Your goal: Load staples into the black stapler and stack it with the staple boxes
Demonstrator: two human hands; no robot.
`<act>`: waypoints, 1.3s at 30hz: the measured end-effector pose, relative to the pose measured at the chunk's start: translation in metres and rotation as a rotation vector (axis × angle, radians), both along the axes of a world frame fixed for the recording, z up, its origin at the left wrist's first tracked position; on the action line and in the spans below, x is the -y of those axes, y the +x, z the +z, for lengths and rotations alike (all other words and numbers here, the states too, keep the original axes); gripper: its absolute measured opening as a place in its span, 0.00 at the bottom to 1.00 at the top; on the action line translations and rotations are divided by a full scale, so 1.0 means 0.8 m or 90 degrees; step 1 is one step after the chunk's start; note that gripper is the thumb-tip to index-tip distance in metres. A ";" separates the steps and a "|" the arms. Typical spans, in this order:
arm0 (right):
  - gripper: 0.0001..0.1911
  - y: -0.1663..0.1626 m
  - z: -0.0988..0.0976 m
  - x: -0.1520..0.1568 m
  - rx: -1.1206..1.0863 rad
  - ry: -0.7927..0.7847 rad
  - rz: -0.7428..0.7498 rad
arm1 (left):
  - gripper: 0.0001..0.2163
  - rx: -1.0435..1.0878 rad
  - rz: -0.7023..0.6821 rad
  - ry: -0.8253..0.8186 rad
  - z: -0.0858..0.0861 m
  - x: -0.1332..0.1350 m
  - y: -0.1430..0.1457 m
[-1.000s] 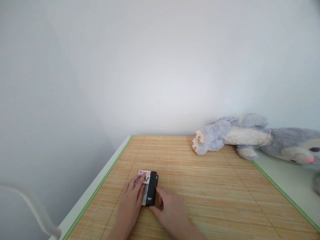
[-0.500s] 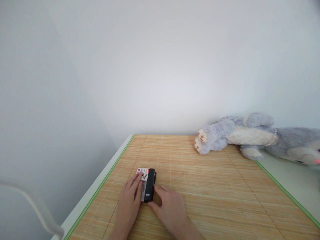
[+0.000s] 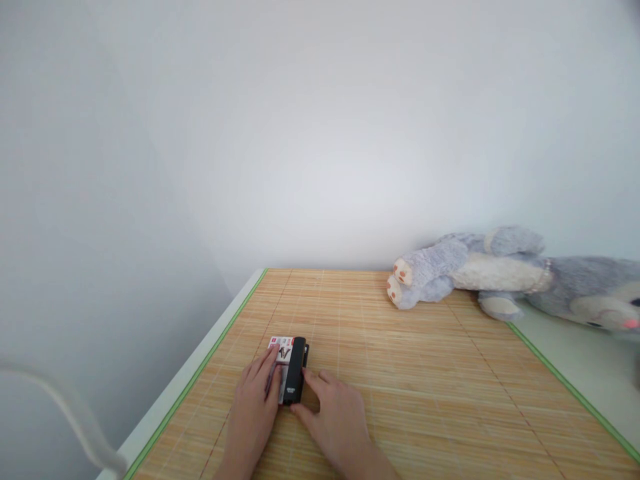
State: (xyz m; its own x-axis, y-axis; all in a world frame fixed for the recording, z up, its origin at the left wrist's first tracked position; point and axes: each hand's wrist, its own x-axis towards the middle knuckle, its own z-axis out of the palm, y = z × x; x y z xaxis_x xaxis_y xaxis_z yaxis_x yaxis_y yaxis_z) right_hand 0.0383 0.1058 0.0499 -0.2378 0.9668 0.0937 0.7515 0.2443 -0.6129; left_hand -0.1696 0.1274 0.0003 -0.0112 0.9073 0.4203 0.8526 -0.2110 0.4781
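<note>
A black stapler (image 3: 295,378) lies across a small white and red card or packet (image 3: 281,349) on the bamboo mat (image 3: 400,373). My left hand (image 3: 255,411) rests flat on the card's left side, fingers stretched out and pressing it down. My right hand (image 3: 334,422) sits just right of the stapler, thumb at its near end and fingers curled against its side. Part of the card is hidden under the stapler and my fingers.
A grey and white plush rabbit (image 3: 505,273) lies along the back right, partly off the mat. The mat has a green border (image 3: 200,380) and lies on a white surface with an edge at left. A white wall stands behind.
Both hands, the stapler and the card have shifted slightly left and nearer in the view; the grip looks the same. The camera also moved a little.
</note>
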 end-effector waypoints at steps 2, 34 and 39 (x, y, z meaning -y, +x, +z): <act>0.27 0.000 -0.001 0.000 -0.002 0.001 0.000 | 0.22 -0.003 0.000 -0.001 0.000 0.000 0.000; 0.30 0.123 -0.010 0.031 0.048 0.078 -0.012 | 0.18 -0.044 -0.147 0.123 0.048 0.066 0.109; 0.32 0.206 -0.027 0.038 0.203 0.095 -0.135 | 0.22 -0.108 -0.272 -0.031 0.052 0.051 0.192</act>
State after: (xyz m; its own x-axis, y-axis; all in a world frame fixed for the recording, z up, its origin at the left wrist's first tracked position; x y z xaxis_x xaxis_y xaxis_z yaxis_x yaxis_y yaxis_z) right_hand 0.2031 0.0754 0.0286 -0.0744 0.9790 0.1898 0.9414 0.1317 -0.3104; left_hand -0.0162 0.0866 0.0420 0.4330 0.8346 0.3405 0.7612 -0.5409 0.3579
